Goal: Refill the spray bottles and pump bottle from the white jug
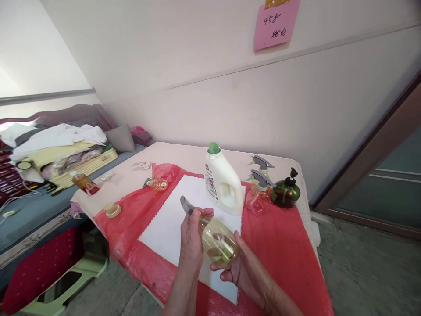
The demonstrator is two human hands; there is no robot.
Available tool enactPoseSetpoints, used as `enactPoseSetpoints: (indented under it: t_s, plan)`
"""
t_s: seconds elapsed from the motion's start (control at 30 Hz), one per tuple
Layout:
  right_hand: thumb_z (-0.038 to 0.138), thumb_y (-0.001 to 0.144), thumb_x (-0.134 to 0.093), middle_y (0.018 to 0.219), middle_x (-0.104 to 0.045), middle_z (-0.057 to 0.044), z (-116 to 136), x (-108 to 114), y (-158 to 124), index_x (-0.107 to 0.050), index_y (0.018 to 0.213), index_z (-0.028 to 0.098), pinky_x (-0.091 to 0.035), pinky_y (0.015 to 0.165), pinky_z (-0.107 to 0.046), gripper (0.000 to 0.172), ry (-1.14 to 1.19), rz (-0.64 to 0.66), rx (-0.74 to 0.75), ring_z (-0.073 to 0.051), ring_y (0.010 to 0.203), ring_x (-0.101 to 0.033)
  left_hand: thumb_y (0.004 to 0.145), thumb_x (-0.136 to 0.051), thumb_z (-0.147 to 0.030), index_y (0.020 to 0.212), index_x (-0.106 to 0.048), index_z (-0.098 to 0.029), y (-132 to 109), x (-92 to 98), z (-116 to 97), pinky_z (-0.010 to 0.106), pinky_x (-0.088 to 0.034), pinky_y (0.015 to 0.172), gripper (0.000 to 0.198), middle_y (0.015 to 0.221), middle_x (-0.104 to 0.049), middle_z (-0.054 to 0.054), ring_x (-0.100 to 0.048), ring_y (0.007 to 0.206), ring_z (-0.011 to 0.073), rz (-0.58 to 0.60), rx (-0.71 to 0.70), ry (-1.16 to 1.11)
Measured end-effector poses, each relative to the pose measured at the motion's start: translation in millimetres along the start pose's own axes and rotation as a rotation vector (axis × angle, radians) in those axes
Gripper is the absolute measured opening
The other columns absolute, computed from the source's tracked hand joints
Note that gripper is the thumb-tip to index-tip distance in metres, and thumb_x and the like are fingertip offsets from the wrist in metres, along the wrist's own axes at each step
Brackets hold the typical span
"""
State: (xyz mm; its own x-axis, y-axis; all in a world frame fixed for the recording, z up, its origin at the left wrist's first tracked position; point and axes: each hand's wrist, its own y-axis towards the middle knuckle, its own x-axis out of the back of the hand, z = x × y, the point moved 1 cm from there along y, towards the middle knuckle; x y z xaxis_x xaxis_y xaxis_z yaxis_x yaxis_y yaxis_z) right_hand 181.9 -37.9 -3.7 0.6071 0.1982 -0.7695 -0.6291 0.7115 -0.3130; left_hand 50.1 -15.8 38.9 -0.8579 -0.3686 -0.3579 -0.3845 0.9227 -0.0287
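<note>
A clear yellowish spray bottle (219, 240) with a grey trigger head lies tilted between my hands, above a white sheet on the table. My left hand (192, 235) wraps around its neck, just below the trigger. Under the bottle's base, my right hand (241, 267) supports it with the thumb along the side and the fingers beneath. A large white detergent jug (225, 182) stands uncapped beyond my hands, something green showing in its mouth. To the right are two more spray bottles, the front one a clear pinkish bottle (258, 199), and a dark green pump bottle (286, 192).
Red plastic (272, 254) covers much of the table around the white sheet (167, 219). On the left are a pale cap (112, 210), a small orange spray bottle (158, 184) and an amber bottle (84, 182). A green stool (82, 272) stands below the table's left edge.
</note>
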Motion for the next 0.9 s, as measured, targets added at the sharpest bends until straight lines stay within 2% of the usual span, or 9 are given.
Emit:
enactPoseSetpoints:
  t_s: [0.07, 0.1, 0.23, 0.33, 0.43, 0.53, 0.6, 0.7, 0.9]
  plan:
    - [0.057, 0.080, -0.060, 0.108, -0.067, -0.008, -1.8, 6.1, 1.6, -0.053, 0.118, 0.024, -0.050, 0.064, -0.026, 0.051, -0.053, -0.025, 0.100, -0.017, 0.081, -0.068, 0.084, -0.056, -0.052, 0.086, -0.059, -0.016, 1.7, 0.9, 0.6, 0.037, -0.047, 0.086, 0.036, 0.096, -0.071, 0.012, -0.066, 0.093, 0.0240, -0.034, 0.003, -0.044]
    - [0.049, 0.075, -0.070, 0.112, -0.064, -0.006, -2.7, 10.2, 3.3, -0.052, 0.118, 0.026, -0.050, 0.071, -0.028, 0.052, -0.111, -0.051, 0.178, -0.018, 0.088, -0.067, 0.083, -0.058, -0.052, 0.085, -0.059, -0.016, 3.5, 1.9, 1.0, 0.037, -0.046, 0.086, 0.036, 0.096, -0.071, 0.012, -0.066, 0.093, 0.0238, -0.063, 0.003, -0.076]
    - [0.026, 0.050, -0.084, 0.124, -0.054, -0.005, -3.6, 24.0, 10.9, -0.048, 0.120, 0.030, -0.048, 0.084, -0.033, 0.079, -0.398, -0.156, 0.439, -0.023, 0.106, -0.059, 0.080, -0.062, -0.054, 0.083, -0.057, -0.016, 16.0, 10.5, -1.0, 0.036, -0.048, 0.084, 0.038, 0.094, -0.071, 0.013, -0.067, 0.090, 0.0229, -0.169, 0.025, -0.220]
    - [0.019, 0.050, -0.074, 0.128, -0.049, -0.007, -0.2, 24.9, 12.3, -0.043, 0.127, 0.029, -0.049, 0.084, -0.038, 0.083, -0.578, -0.235, 0.397, -0.025, 0.108, -0.057, 0.080, -0.060, -0.054, 0.083, -0.056, -0.016, 28.8, 28.6, -12.3, 0.033, -0.049, 0.080, 0.038, 0.090, -0.071, 0.012, -0.068, 0.086, 0.0210, -0.316, -0.035, -0.292]
    - [0.017, 0.047, -0.067, 0.126, -0.048, -0.007, 5.6, 23.3, 11.6, -0.046, 0.124, 0.027, -0.049, 0.084, -0.039, 0.081, -0.759, -0.369, 0.373, -0.028, 0.111, -0.054, 0.084, -0.055, -0.049, 0.080, -0.056, -0.017, 39.7, 59.0, -30.0, 0.029, -0.050, 0.075, 0.033, 0.084, -0.069, 0.008, -0.067, 0.080, 0.0169, -0.571, -0.174, -0.358]
    - [0.022, 0.047, -0.068, 0.122, -0.051, -0.008, 8.4, 27.8, 14.6, -0.045, 0.121, 0.025, -0.049, 0.087, -0.041, 0.078, -0.763, -0.442, 0.416, -0.029, 0.110, -0.054, 0.085, -0.052, -0.045, 0.077, -0.053, -0.019, 44.8, 86.4, -42.8, 0.028, -0.051, 0.073, 0.027, 0.081, -0.066, 0.005, -0.066, 0.079, 0.0151, -0.751, -0.258, -0.397]
    - [0.028, 0.048, -0.072, 0.117, -0.054, -0.008, 6.7, 33.1, 17.6, -0.044, 0.117, 0.023, -0.049, 0.086, -0.042, 0.075, -0.764, -0.448, 0.424, -0.030, 0.105, -0.057, 0.085, -0.052, -0.044, 0.078, -0.052, -0.020, 45.6, 95.2, -45.6, 0.028, -0.052, 0.073, 0.025, 0.079, -0.064, 0.003, -0.066, 0.078, 0.0150, -0.781, -0.263, -0.385]
    - [0.035, 0.053, -0.074, 0.116, -0.058, -0.009, -1.2, 35.9, 19.4, -0.045, 0.116, 0.022, -0.050, 0.085, -0.042, 0.070, -0.843, -0.416, 0.413, -0.030, 0.100, -0.060, 0.084, -0.053, -0.045, 0.079, -0.054, -0.019, 45.6, 94.7, -44.5, 0.028, -0.051, 0.074, 0.027, 0.079, -0.064, 0.004, -0.065, 0.076, 0.0145, -0.764, -0.245, -0.346]
    - [0.018, 0.055, -0.063, 0.115, -0.062, -0.007, -24.6, 19.3, 29.7, -0.044, 0.120, 0.025, -0.047, 0.091, -0.044, 0.068, -1.083, -0.465, 0.464, -0.029, 0.107, -0.060, 0.081, -0.057, -0.049, 0.085, -0.056, -0.016, 48.8, 88.7, -46.8, 0.030, -0.049, 0.076, 0.033, 0.087, -0.067, 0.007, -0.065, 0.081, 0.0163, -0.735, -0.263, -0.309]
